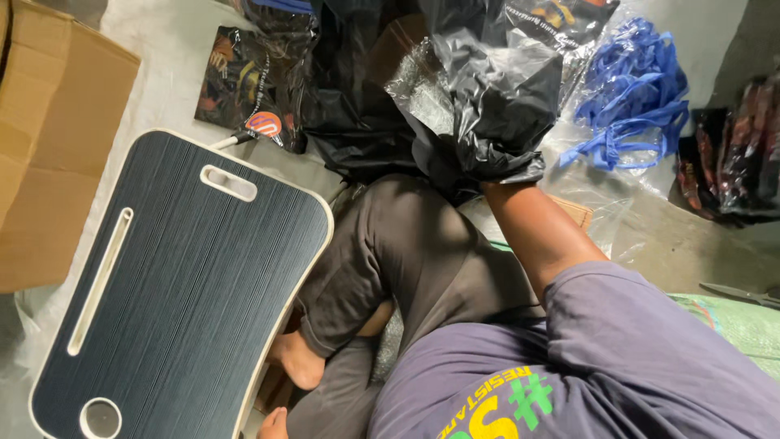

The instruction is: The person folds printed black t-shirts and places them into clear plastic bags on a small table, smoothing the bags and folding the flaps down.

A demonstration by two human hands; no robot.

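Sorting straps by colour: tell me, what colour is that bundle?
Blue straps, inside clear plastic; head view.

Arm reaching into black plastic bag [500,106], dark lap tray [179,284], blue straps [634,89]

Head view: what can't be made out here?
- Right hand: buried in the black plastic bag; grip hidden.
- Left hand: not in view.
- Bag contents: hidden by the crumpled plastic.
- Cardboard box: cut off by the left edge.
- Dark packets: cut off at the right edge, blurred.
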